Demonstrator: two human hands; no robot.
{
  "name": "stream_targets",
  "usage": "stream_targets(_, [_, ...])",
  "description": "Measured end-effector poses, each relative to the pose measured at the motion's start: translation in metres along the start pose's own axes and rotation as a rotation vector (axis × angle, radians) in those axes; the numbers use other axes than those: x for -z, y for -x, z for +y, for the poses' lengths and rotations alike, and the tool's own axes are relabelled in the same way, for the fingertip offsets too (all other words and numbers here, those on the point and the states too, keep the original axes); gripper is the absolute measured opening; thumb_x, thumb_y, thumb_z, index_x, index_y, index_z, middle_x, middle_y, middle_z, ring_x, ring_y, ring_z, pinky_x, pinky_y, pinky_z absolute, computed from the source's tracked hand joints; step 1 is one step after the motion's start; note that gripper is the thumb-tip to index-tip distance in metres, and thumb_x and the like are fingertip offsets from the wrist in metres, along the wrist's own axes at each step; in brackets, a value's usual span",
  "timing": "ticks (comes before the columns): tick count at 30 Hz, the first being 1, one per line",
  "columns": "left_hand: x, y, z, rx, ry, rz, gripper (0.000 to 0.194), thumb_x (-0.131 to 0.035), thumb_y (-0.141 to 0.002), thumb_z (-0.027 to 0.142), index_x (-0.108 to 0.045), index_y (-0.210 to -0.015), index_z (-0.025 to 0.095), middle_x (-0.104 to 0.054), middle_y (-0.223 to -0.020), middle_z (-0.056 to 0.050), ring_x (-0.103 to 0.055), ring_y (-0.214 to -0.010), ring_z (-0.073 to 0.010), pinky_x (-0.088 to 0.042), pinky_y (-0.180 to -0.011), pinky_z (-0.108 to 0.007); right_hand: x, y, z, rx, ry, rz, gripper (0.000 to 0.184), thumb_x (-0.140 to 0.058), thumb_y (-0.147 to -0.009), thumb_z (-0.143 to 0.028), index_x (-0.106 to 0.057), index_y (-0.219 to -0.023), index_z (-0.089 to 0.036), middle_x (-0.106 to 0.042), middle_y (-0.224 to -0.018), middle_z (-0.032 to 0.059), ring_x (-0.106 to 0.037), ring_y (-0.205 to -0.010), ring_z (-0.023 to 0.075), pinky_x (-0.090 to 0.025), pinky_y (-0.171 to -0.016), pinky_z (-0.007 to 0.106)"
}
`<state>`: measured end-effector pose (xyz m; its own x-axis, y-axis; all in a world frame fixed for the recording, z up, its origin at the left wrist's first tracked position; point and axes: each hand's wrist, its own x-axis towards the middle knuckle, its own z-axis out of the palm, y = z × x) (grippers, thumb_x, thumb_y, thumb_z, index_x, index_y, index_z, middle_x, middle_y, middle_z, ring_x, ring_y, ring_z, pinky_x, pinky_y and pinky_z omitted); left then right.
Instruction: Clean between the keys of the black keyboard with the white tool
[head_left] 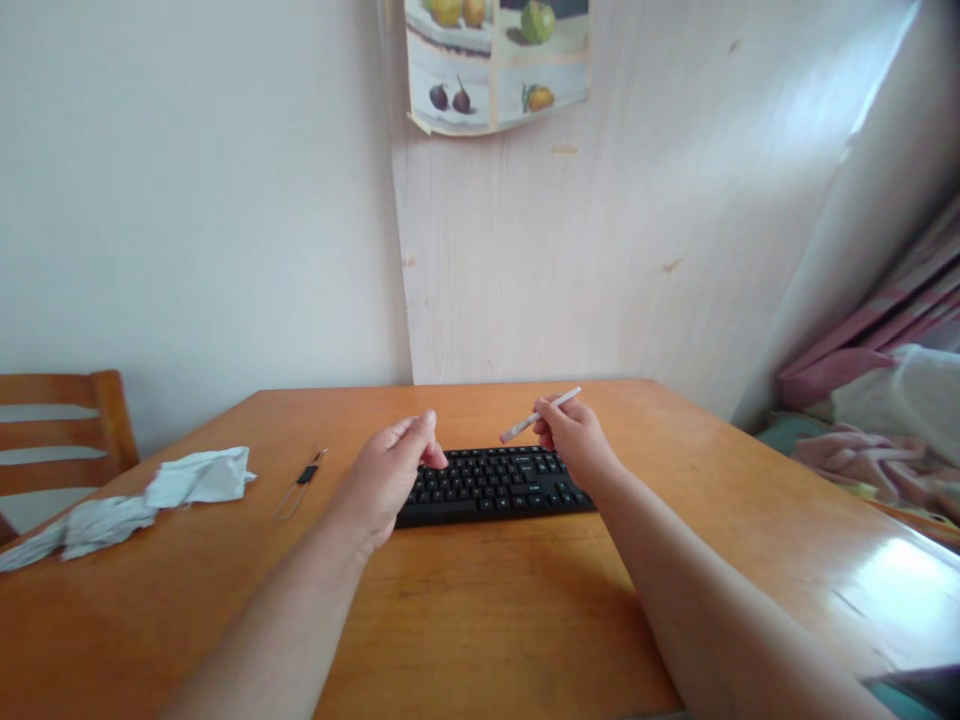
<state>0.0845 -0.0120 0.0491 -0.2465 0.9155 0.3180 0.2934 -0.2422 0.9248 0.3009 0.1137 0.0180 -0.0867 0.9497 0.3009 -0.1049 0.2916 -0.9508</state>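
A black keyboard [480, 487] lies on the wooden table in front of me, its left and right ends partly covered by my hands. Over its right part, my right hand [564, 428] pinches a slim white pen-like stick [551, 405]. The stick slants, with its pinkish end down to the left, above the top rows of keys. My left hand [394, 465] is by the keyboard's left end, thumb pressed against curled fingers. Whether anything is between those fingers is hidden.
Left of my left hand lies a thin wire-like tool with a black middle [307, 474]. Crumpled white cloths [199, 476] rest farther left, near a wooden chair [56, 430]. The wooden table [480, 610] meets a wall with a fruit poster [499, 65]. Piled fabric [870, 430] is at right.
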Motion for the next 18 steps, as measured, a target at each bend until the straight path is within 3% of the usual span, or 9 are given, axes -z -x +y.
stream_targets(5, [-0.008, -0.017, 0.028, -0.046, 0.204, 0.229, 0.042, -0.063, -0.084, 0.055, -0.055, -0.064, 0.020, -0.064, -0.066, 0.000, -0.059, -0.070, -0.0154, -0.046, -0.076, -0.031, -0.004, -0.002, 0.016, 0.063, 0.222, -0.070, 0.032, -0.062, -0.085, -0.050, -0.059, -0.087, -0.018, -0.060, -0.064, -0.0023, -0.055, -0.051, 0.0123, -0.042, -0.050, 0.024])
stream_targets(9, [-0.029, -0.034, 0.000, -0.120, 0.052, 0.367, 0.040, -0.052, -0.090, 0.057, -0.061, -0.077, 0.020, -0.071, -0.081, -0.004, -0.065, -0.080, -0.0177, -0.050, -0.083, -0.032, -0.007, 0.002, 0.021, 0.137, 0.417, -0.154, 0.032, -0.053, -0.092, -0.049, -0.062, -0.086, -0.018, -0.067, -0.068, 0.0012, -0.060, -0.056, 0.0146, -0.044, -0.055, 0.025])
stream_targets(11, [-0.037, -0.039, -0.024, -0.115, -0.106, 0.337, 0.038, -0.046, -0.095, 0.051, -0.062, -0.082, 0.020, -0.074, -0.088, -0.007, -0.068, -0.088, -0.0199, -0.050, -0.085, -0.033, -0.007, 0.004, 0.022, 0.175, 0.488, -0.198, 0.035, -0.048, -0.095, -0.048, -0.064, -0.086, -0.019, -0.070, -0.072, 0.0030, -0.061, -0.059, 0.0151, -0.045, -0.057, 0.026])
stream_targets(14, [-0.042, -0.040, -0.052, -0.120, -0.494, 0.181, 0.035, -0.039, -0.099, 0.042, -0.066, -0.093, 0.020, -0.075, -0.096, -0.009, -0.069, -0.095, -0.0232, -0.050, -0.086, -0.035, -0.009, 0.007, 0.022, 0.261, 0.577, -0.235, 0.036, -0.045, -0.099, -0.044, -0.066, -0.084, -0.019, -0.072, -0.080, 0.0053, -0.064, -0.065, 0.0163, -0.045, -0.062, 0.026])
stream_targets(16, [-0.041, -0.039, -0.060, -0.155, -0.739, 0.115, 0.037, -0.034, -0.100, 0.036, -0.068, -0.101, 0.019, -0.075, -0.104, -0.012, -0.069, -0.101, -0.0258, -0.048, -0.089, -0.039, -0.010, 0.008, 0.024, 0.307, 0.619, -0.257, 0.033, -0.046, -0.099, -0.041, -0.066, -0.085, -0.019, -0.072, -0.082, 0.0059, -0.066, -0.072, 0.0176, -0.045, -0.066, 0.026])
stream_targets(18, [-0.040, -0.036, -0.062, -0.177, -0.849, 0.075, 0.037, -0.034, -0.100, 0.031, -0.068, -0.105, 0.018, -0.075, -0.109, -0.014, -0.068, -0.105, -0.0280, -0.046, -0.096, -0.044, -0.011, 0.009, 0.025, 0.333, 0.653, -0.276, 0.031, -0.046, -0.099, -0.039, -0.065, -0.084, -0.019, -0.071, -0.082, 0.0057, -0.067, -0.075, 0.0185, -0.044, -0.067, 0.026])
